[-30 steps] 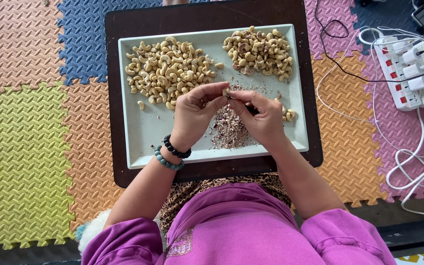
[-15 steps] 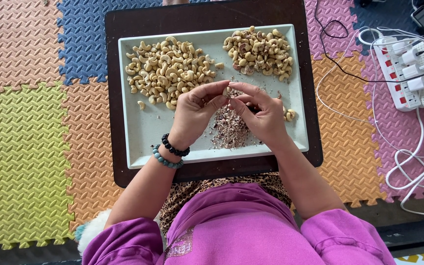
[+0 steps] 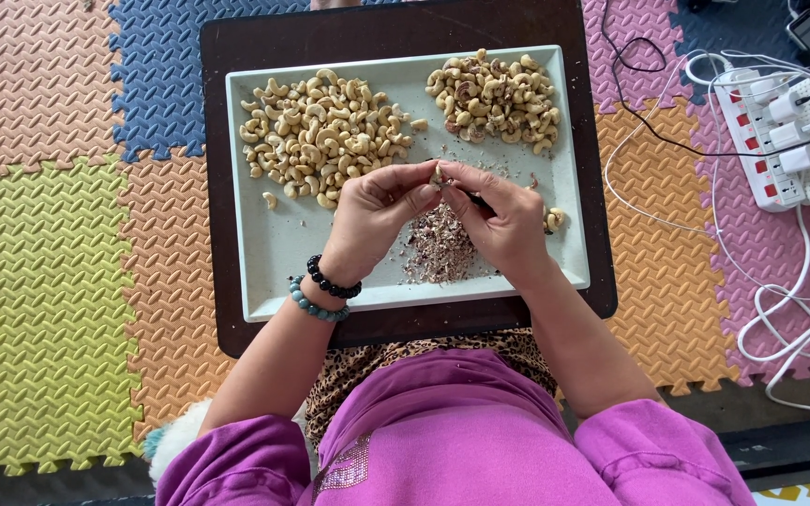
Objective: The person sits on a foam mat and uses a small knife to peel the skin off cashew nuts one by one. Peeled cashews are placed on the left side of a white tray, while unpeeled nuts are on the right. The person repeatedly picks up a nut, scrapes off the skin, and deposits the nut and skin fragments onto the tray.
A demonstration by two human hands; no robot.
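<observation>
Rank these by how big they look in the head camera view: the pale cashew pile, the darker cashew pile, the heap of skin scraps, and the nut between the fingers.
1. Pale cashew pile, widest spread.
2. Darker cashew pile.
3. Heap of skin scraps, partly hidden by the hands, so it may be bigger.
4. Nut pinched by the left hand and right hand, smallest.

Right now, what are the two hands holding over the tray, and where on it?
A single cashew nut, pinched at its two sides between the fingertips of the left hand and the right hand, above the pile of peeled skins.

Magenta-pink long sleeves pushed up to elbows; leopard-print garment at lap; black bead bracelet (image 3: pixel 333 281) and teal bead bracelet (image 3: pixel 314 305) on left wrist.
</observation>
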